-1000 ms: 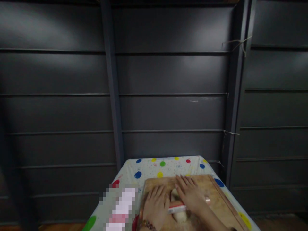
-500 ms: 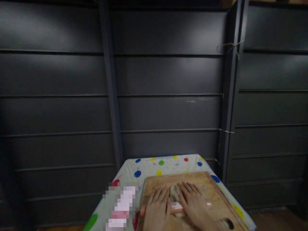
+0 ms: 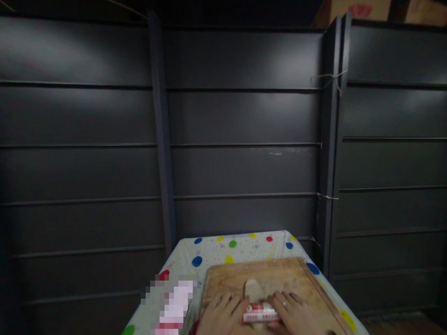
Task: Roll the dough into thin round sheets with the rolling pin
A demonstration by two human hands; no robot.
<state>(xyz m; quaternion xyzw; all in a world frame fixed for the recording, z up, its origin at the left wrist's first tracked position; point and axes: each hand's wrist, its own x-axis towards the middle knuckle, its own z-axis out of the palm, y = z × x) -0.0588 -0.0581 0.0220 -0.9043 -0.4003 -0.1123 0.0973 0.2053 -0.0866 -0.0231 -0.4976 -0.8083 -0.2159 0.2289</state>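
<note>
**Together, two hands on a roller over dough**

Palm-down, the left hand covers the left part of the roller and the right hand covers the right part. Their fingers reach toward the far side, side by side and bent a little; with the undersides hidden, I cannot tell whether either hand grips around it. A ring shows on the right hand. Between the hands, the roller's red and white printed wrap is in view, lying across the dough. A pale, rounded end of that dough sticks out on the far side, flat on the wooden board.

Beneath the board, a white cloth with blue, yellow, green and red dots covers the desk. Left of the board, a pale pink and red item is pixelated. Beyond stands a dark panelled wall, with boxes above it at far right.
</note>
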